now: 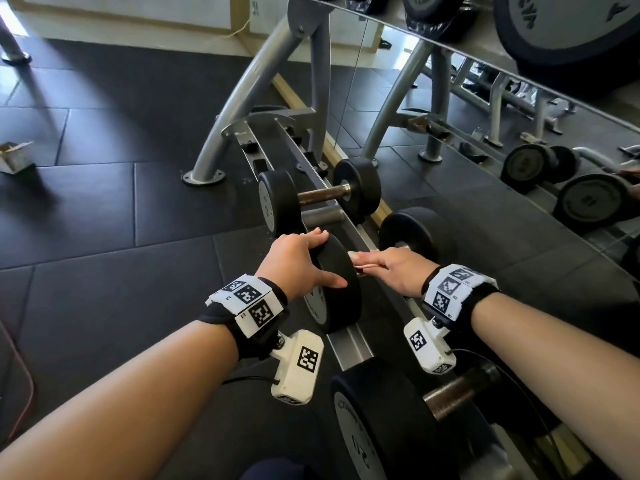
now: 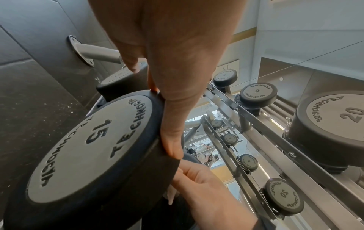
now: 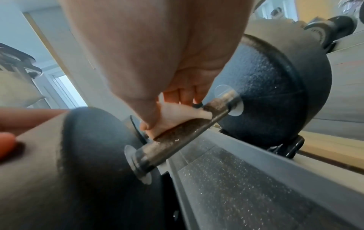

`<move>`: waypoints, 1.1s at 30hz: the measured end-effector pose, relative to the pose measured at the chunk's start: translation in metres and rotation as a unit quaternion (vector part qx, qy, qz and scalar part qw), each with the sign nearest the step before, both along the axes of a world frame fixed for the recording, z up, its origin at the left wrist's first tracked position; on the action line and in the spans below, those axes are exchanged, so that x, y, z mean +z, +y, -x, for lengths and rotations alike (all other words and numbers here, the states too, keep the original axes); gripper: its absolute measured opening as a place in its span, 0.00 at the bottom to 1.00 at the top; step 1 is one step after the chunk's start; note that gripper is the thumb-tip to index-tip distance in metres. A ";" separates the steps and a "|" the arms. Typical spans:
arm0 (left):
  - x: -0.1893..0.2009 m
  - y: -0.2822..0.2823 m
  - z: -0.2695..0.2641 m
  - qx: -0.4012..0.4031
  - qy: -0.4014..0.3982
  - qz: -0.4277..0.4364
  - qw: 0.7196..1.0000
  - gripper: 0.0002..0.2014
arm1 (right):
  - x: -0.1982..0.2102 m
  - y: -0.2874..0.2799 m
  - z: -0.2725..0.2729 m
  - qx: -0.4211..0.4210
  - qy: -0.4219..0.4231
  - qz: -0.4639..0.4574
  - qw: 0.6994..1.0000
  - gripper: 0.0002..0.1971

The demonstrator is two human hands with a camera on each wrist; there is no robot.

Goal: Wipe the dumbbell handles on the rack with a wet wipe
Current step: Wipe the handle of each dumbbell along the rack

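A black 15 dumbbell (image 1: pixel 337 285) (image 2: pixel 92 147) lies on the lowest rail of the rack (image 1: pixel 349 341). My left hand (image 1: pixel 301 261) (image 2: pixel 169 109) grips the rim of its near head, fingers over the top and thumb on the front face. My right hand (image 1: pixel 391 268) (image 3: pixel 177 87) holds a white wet wipe (image 1: pixel 358 259) (image 3: pixel 183 114) folded over the rusty handle (image 3: pixel 183 132), fingers and thumb curled round it. The far head (image 1: pixel 410 230) (image 3: pixel 271 99) sits behind my right hand.
A smaller dumbbell (image 1: pixel 318 199) lies further along the rail and a larger 20 dumbbell (image 1: pixel 398 420) lies nearer me. A wall mirror (image 1: pixel 519 133) runs behind the rack and reflects it. Dark rubber floor tiles (image 1: pixel 104 202) spread to the left.
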State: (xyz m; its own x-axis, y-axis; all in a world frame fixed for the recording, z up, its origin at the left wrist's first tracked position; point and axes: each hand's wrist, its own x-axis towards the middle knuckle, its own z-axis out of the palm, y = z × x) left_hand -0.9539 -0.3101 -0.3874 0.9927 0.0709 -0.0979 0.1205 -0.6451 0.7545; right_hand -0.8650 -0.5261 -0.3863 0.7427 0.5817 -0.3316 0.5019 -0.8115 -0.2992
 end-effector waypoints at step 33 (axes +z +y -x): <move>0.004 0.004 0.000 -0.008 0.012 -0.011 1.000 0.50 | 0.017 -0.003 -0.009 -0.065 -0.067 0.094 0.991 0.21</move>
